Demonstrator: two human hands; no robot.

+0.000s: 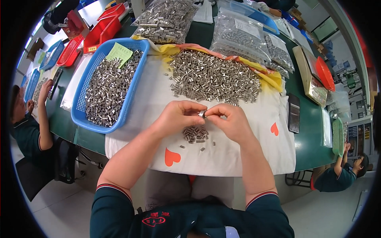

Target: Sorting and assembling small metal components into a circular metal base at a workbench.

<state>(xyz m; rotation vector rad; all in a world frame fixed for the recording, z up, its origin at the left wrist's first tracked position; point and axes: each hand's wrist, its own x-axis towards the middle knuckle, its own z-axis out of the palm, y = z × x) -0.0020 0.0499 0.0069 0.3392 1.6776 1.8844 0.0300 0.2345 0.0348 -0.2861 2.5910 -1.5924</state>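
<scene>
Pinching a metal piece [202, 114] occupies the fingers [193, 106] of left hand [174, 118] and right hand [231, 120], apparently for checking; setting it down next would need loosening.

Dark green shirt [178, 216], red-trimmed sleeves [266, 210]

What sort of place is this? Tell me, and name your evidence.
Probably a factory workroom: small metal cylinders lie heaped on a white cloth, more fill a blue basket, and stuffed plastic bags lie behind.
</scene>
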